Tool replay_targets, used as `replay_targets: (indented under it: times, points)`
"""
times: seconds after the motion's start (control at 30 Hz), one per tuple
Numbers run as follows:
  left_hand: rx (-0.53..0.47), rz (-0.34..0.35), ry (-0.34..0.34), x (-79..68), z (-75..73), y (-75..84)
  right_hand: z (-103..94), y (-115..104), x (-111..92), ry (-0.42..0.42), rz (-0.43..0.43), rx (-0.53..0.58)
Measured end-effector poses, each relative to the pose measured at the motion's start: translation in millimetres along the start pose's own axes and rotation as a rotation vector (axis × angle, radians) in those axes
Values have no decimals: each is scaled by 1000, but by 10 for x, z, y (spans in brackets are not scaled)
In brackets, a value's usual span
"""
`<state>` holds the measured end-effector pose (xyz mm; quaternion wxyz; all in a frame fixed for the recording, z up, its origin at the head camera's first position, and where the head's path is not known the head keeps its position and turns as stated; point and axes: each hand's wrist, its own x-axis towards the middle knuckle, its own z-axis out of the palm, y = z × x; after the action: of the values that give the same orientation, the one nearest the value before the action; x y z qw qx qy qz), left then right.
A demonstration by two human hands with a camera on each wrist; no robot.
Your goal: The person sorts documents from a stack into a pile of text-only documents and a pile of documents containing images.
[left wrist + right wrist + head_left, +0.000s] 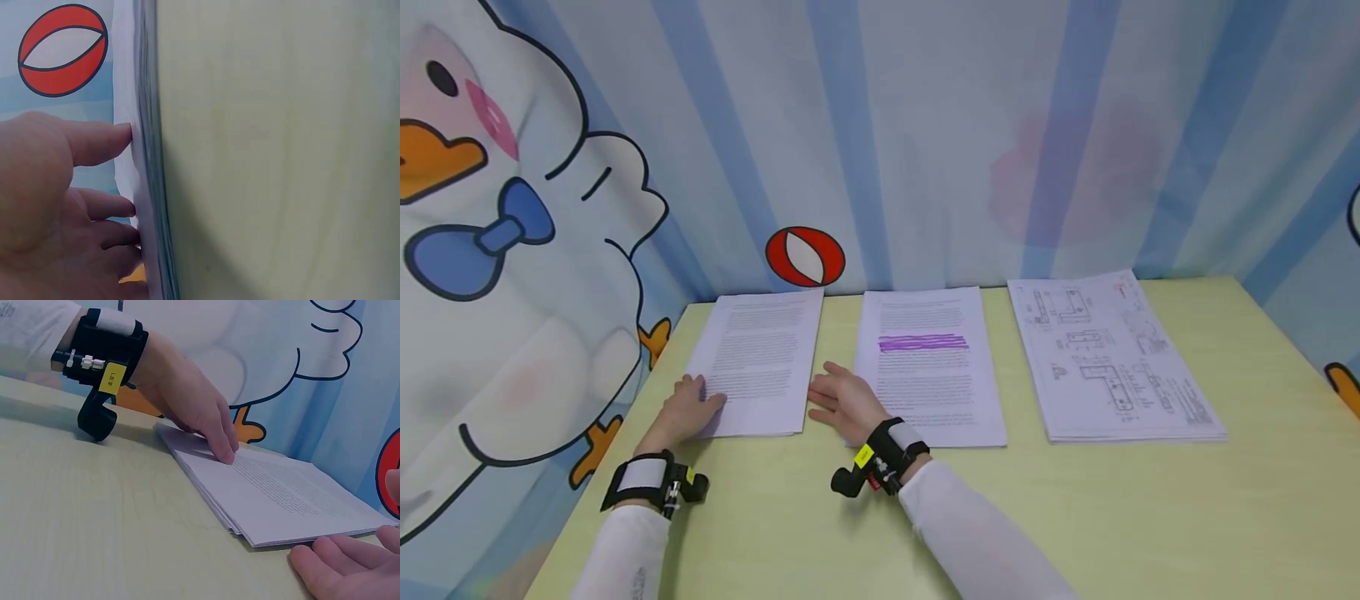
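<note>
A stack of printed paper point(760, 358) lies at the table's left. My left hand point(688, 410) rests at its lower left, thumb on the top sheet and fingers along the left edge. In the left wrist view, the fingertips point(128, 209) of that hand touch the stack's side, where the layered sheets point(153, 156) show. My right hand point(844, 400) is beside the same stack's right edge, palm turned inward and fingers extended; it overlaps the middle stack point(925, 375), which bears purple marker lines. From the right wrist, the fingers point(340, 553) lie close to the stack's near corner.
A third stack point(1112, 358), topped with technical drawings, lies to the right. All three sit on a pale yellow table point(1075, 517). Behind it hangs a blue striped curtain point(925, 150) with cartoon prints. Each wrist carries a strapped camera point(848, 481).
</note>
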<state>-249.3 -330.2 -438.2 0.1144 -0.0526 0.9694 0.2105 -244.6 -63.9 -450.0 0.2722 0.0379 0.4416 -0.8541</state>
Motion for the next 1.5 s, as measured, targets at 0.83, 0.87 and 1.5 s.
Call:
replay_targets:
  times: [0.83, 0.87, 1.5]
  points:
    - [-35, 61, -18, -123, 213, 415, 49, 42, 106, 105, -74, -144]
    - [-40, 60, -20, -137, 221, 436, 46, 42, 92, 107, -84, -147]
    - [-610, 6, 120, -28, 393, 903, -406, -461, -319, 100, -146, -116]
